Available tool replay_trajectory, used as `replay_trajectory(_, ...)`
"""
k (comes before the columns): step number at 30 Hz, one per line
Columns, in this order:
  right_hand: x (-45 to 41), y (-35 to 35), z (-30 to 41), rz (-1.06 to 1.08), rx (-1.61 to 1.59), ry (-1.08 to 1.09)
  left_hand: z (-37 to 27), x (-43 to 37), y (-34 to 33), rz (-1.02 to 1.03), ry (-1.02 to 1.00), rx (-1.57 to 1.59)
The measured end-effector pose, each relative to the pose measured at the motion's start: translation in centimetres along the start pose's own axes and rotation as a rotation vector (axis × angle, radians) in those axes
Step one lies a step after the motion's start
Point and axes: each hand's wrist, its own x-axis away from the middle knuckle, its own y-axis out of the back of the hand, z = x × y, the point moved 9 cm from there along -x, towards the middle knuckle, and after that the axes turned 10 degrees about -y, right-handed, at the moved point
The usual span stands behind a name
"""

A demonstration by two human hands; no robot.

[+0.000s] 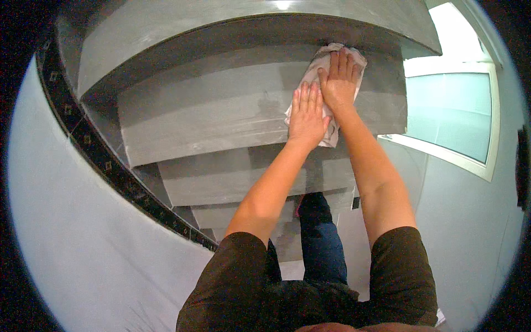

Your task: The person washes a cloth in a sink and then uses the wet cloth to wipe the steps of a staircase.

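A crumpled pale pinkish cloth [321, 60] lies spread over a grey stair step [199, 108], right of the step's middle. My left hand [307, 118] rests flat on the lower left part of this cloth, its fingers stretched away from me. Farther up and to the right, my right hand [341, 85] presses palm down on the cloth near its far end. Neither hand is curled around the fabric. The cloth's near end hangs at the step's front edge. A darker patch [269, 103] marks the step left of the cloth.
A higher step [249, 25] overhangs beyond the cloth, and lower steps [207, 182] descend towards my legs [323, 249]. Dark patterned skirting tile [108, 166] follows the left wall [83, 232]. On the right, a white-framed window [450, 116] is near the step's end.
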Motion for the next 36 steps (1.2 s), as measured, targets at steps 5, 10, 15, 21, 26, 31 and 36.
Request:
replay_trajectory(5, 1.1, 0.7, 9.7, -0.009, -0.118, 0.057, 6.3, 5.6, 3.1, -0.04, 0.08, -0.036)
replay_trajectory(10, 2.5, -0.2, 19.1, 0.084, -0.156, 0.107, 12.8, 11.2, 6.0, -0.068, 0.167, -0.045)
replay_trajectory(15, 4.1, -0.1, 29.2, 0.135, -0.222, 0.214, 19.0, 16.8, 8.9, -0.092, 0.297, -0.07)
replay_trajectory(21, 6.1, 0.4, 42.7, 0.179, -0.39, 0.392, 26.3, 23.8, 12.8, -0.143, 0.468, -0.191)
replay_trajectory(26, 7.2, 0.0, 50.9, 0.187, -0.456, 0.524, 31.6, 27.7, 14.4, -0.167, 0.586, -0.242)
replay_trajectory(31, 7.3, -0.3, 55.7, 0.126, -0.385, 0.573, 34.9, 29.6, 15.4, -0.269, 0.613, -0.238)
replay_trajectory(36, 6.8, -0.6, 57.0, 0.161, -0.409, 0.611, 36.0, 29.9, 15.6, -0.33, 0.625, -0.243)
